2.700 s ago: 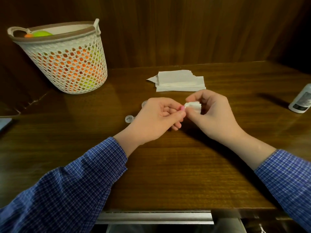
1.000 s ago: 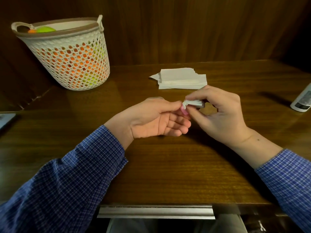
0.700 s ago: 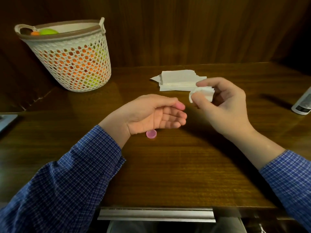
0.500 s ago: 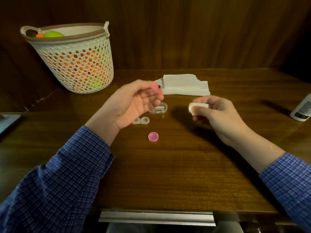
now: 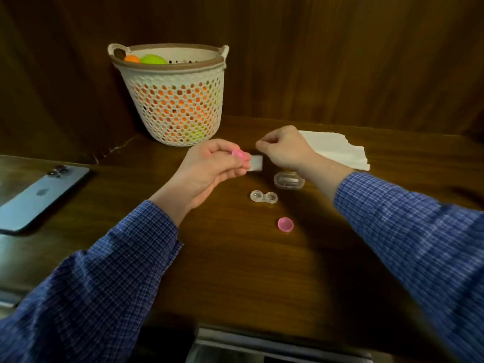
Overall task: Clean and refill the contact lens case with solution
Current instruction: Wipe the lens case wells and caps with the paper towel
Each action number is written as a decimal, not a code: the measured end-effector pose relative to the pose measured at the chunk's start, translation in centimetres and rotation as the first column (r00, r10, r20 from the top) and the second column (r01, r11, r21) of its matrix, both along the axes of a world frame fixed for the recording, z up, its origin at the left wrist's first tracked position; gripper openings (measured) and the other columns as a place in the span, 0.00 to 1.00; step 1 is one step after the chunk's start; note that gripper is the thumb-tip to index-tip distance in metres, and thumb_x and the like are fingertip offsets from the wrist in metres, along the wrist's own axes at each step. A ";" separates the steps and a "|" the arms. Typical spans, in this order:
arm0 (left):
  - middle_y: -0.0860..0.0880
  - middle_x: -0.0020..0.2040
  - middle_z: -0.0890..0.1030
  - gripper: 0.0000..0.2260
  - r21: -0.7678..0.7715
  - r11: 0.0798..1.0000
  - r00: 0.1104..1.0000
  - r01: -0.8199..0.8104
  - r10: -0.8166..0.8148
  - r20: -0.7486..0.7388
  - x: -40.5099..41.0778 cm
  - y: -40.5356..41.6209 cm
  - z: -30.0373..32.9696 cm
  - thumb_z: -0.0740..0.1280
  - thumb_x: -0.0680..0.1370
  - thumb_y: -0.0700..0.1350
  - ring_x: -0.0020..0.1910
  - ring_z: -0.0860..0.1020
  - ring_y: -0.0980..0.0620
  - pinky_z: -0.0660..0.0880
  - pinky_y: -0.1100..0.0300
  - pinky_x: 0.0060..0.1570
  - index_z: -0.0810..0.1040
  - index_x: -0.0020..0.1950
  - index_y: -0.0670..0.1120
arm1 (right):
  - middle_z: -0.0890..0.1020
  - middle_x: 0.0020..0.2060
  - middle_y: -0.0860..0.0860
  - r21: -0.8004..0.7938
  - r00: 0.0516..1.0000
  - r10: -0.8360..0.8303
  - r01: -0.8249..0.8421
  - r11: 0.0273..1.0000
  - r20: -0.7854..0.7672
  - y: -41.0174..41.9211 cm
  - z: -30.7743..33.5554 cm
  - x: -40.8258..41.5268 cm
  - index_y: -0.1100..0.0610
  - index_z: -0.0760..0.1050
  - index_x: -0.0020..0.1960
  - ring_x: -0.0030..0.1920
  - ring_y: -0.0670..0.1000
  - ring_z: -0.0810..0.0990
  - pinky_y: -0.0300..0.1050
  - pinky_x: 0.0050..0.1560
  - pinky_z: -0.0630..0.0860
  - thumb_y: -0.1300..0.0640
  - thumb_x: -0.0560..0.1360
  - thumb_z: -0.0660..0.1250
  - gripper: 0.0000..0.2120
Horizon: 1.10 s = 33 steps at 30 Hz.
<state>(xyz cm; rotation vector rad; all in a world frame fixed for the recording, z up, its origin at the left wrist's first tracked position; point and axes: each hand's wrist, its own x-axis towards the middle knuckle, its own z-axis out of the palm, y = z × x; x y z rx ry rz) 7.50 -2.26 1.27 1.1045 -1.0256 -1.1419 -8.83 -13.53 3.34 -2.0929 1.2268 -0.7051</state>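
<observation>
Left hand (image 5: 209, 166) pinching pink cap (image 5: 238, 154), right hand (image 5: 285, 149) curled, grasp indeterminate, folded tissue pad (image 5: 255, 162) between them; open clear lens case (image 5: 263, 197) flat on desk (image 5: 235, 271), toward the body, long axis left-right, nearer right wrist.

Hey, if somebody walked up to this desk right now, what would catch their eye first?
Probably the white mesh basket of orange and green balls at the back of the desk, the brightest thing there. Next, the left hand pinching a pink cap beside a small folded tissue, with the right hand just past it. Nearer, the clear lens case lies open, a second pink cap in front of it.
</observation>
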 end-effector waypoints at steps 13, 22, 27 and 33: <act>0.47 0.45 0.87 0.12 -0.279 0.958 0.926 0.068 0.044 0.376 -5.1 1.4 -2.3 0.79 0.72 0.35 0.43 0.85 0.46 0.84 0.55 0.45 0.85 0.54 0.45 | 0.88 0.41 0.51 0.288 0.942 0.041 -0.143 0.947 0.334 7.8 0.1 -7.4 0.56 0.87 0.45 0.42 0.47 0.87 0.37 0.39 0.80 0.55 0.72 0.78 0.05; 0.53 0.44 0.82 0.12 -0.290 0.956 0.836 0.048 0.120 0.535 -7.5 3.3 -2.9 0.78 0.74 0.42 0.38 0.77 0.60 0.77 0.67 0.40 0.82 0.55 0.52 | 0.85 0.38 0.44 -0.023 0.999 -0.023 0.024 0.999 0.026 8.4 -1.4 -11.1 0.48 0.85 0.42 0.42 0.41 0.83 0.31 0.40 0.78 0.55 0.69 0.77 0.03; 0.58 0.49 0.81 0.10 -0.199 0.962 0.630 0.186 0.039 0.776 -6.9 5.3 -4.0 0.76 0.75 0.48 0.43 0.79 0.57 0.78 0.66 0.42 0.82 0.55 0.57 | 0.84 0.44 0.39 -0.075 0.953 0.162 -0.186 0.980 -0.254 9.5 -3.1 -13.3 0.46 0.85 0.48 0.47 0.35 0.80 0.29 0.44 0.76 0.53 0.69 0.77 0.08; 0.59 0.50 0.82 0.17 -0.181 0.964 0.577 0.193 0.038 0.816 -7.4 5.2 -3.8 0.77 0.75 0.46 0.47 0.80 0.62 0.77 0.72 0.44 0.79 0.62 0.55 | 0.84 0.45 0.39 -0.139 0.963 0.183 -0.213 0.967 -0.199 9.9 -4.0 -12.7 0.50 0.80 0.64 0.49 0.31 0.79 0.22 0.43 0.74 0.56 0.72 0.77 0.21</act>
